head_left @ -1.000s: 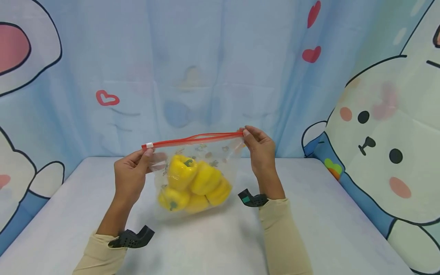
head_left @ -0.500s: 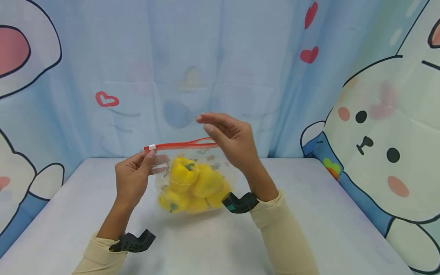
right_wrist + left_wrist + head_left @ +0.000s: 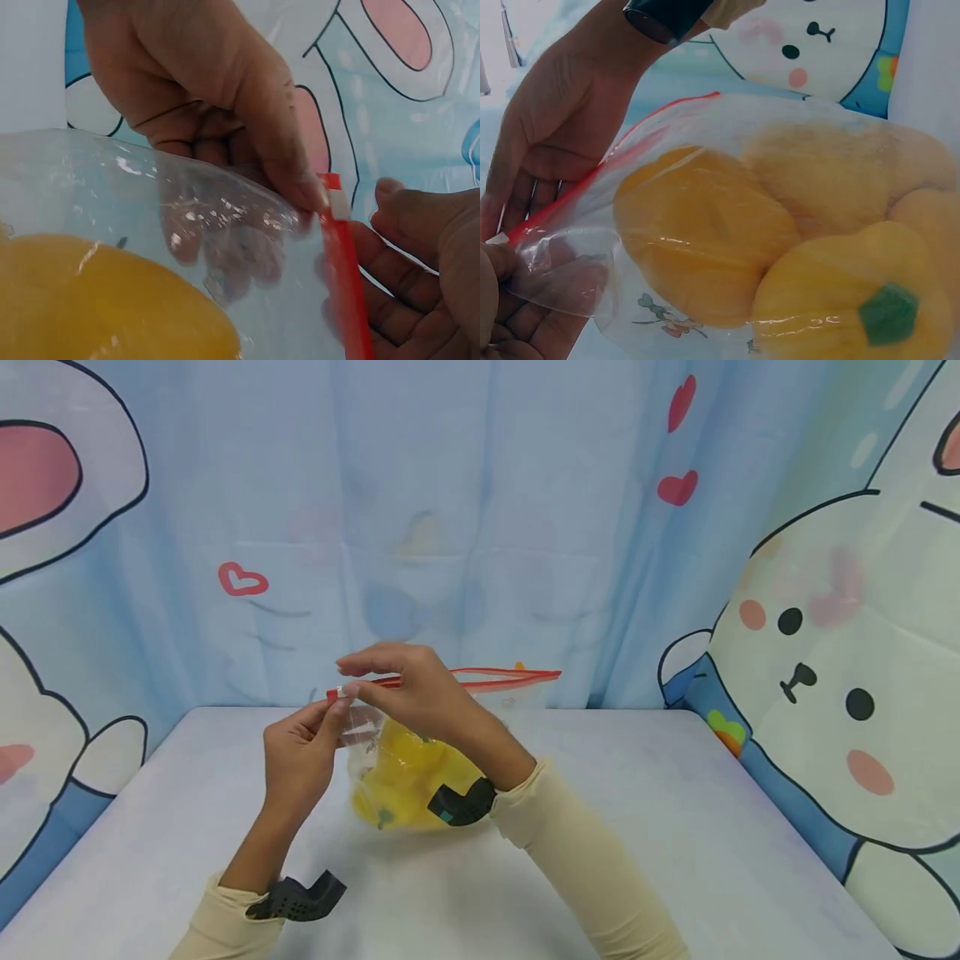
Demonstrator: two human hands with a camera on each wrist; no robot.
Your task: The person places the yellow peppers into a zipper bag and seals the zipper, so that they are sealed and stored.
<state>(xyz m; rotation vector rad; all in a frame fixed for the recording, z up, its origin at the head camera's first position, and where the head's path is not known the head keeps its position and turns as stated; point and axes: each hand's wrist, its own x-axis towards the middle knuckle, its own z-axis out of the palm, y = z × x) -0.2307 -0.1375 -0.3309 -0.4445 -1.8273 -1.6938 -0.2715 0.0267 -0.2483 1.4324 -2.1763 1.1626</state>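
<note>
A clear zip bag (image 3: pixel 517 695) with a red zipper strip (image 3: pixel 542 676) holds several yellow bell peppers (image 3: pixel 408 768). Its two red strips stand apart on the right side. My left hand (image 3: pixel 300 764) pinches the bag's upper left corner between thumb and fingers. Beside that corner is the white slider (image 3: pixel 339 204). My right hand (image 3: pixel 423 693) reaches across the bag top to the slider, thumb on the near side and fingers beyond the strip. In the right wrist view a gap shows between its thumb tip and the slider. The right hand covers part of the zipper and peppers.
A white table (image 3: pixel 187 827) lies under the bag. Behind it hangs a blue curtain (image 3: pixel 480 527) with cartoon rabbits and hearts. A dark wrist camera (image 3: pixel 296 897) sits on the left wrist, another camera (image 3: pixel 463 802) on the right.
My right hand has let go of the bag's right corner and moved left along the top to the slider. The left hand keeps its grip, with the bag shifted slightly right.
</note>
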